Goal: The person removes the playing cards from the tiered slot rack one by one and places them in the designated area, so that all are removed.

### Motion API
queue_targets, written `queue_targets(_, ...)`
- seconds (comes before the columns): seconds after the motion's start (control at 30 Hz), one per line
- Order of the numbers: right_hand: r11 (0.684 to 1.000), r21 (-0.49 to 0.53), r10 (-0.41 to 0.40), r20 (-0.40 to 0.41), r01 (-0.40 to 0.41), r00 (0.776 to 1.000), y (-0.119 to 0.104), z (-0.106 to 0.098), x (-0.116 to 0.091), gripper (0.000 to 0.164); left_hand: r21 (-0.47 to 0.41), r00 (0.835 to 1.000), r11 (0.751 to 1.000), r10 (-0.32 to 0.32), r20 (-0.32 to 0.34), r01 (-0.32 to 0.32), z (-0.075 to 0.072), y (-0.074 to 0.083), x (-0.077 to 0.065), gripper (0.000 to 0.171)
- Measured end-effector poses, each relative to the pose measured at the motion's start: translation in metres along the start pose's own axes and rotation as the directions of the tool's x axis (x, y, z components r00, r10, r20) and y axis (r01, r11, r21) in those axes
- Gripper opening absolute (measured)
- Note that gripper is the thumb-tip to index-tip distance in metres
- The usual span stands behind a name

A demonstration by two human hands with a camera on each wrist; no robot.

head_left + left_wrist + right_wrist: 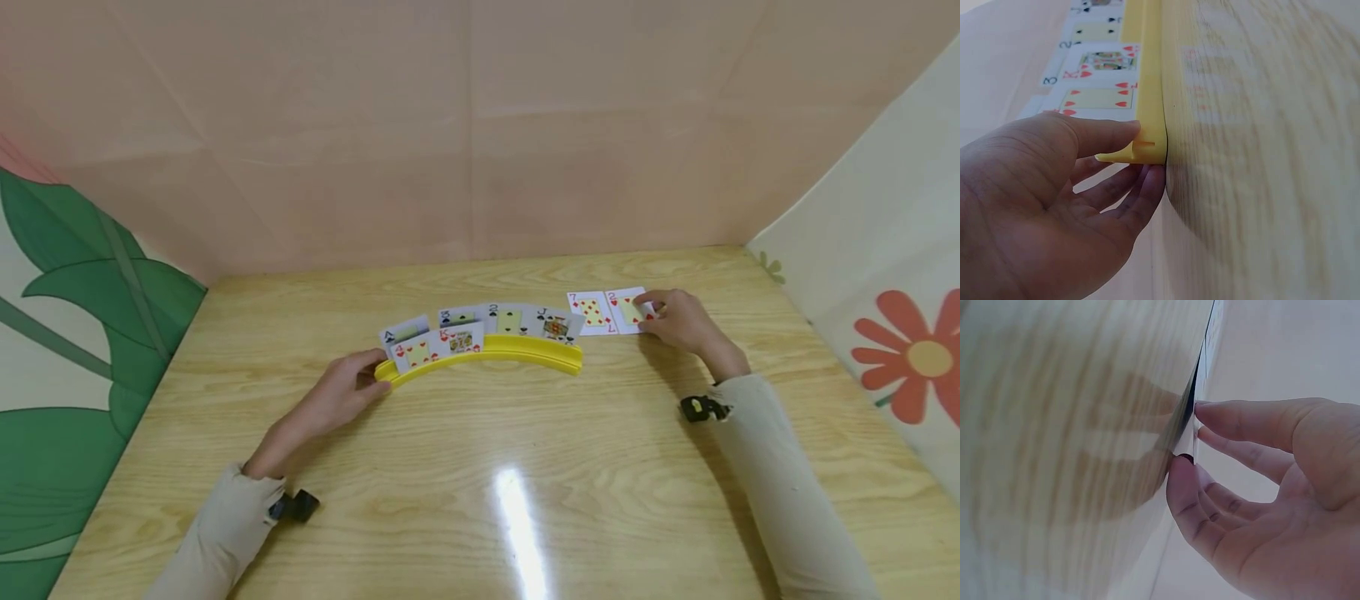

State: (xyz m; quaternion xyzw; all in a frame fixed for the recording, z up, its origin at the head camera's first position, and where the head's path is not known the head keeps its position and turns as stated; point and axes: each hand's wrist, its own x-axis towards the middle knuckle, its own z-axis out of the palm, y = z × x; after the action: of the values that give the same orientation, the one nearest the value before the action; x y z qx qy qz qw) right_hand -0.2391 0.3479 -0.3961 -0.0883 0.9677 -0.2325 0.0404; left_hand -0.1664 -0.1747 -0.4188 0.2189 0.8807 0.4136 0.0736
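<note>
A curved yellow card holder [525,345] stands on the table with several playing cards upright in it. In front are a red four [417,355] and the king of hearts [461,340]; behind them stand black-suit cards, among them a jack [555,325]. My left hand [347,388] grips the holder's left end, thumb on the front and fingers round the end [1147,150]. To the right of the holder, my right hand [681,323] pinches the right edge of a red two [628,310]. That edge [1189,434] is slightly raised off the table in the right wrist view.
A seven of diamonds [591,312] lies face up beside the two, close behind the holder's right end. The wooden table [420,500] meets a pinkish cloth wall [465,167] at the back. Printed side panels border it, one with a red flower [927,358].
</note>
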Motion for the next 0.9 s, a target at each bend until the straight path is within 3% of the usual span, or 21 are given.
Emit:
queue_targets(0.63, 0.997, -0.036, -0.076, -0.029, 0.075, 0.997, -0.0019, 0.0047, 0.0005, 0.036, -0.004, 1.000, 1.000, -0.005, 0.005, 0.005, 0.0002, 0.0018, -0.0002, 0.037)
queue_targets(0.9, 0.997, -0.038, -0.069, -0.014, 0.068, 0.998, -0.0053, 0.0040, 0.0012, 0.036, -0.003, 1.000, 1.000, -0.001, 0.002, 0.001, 0.0000, 0.0008, -0.0006, 0.037)
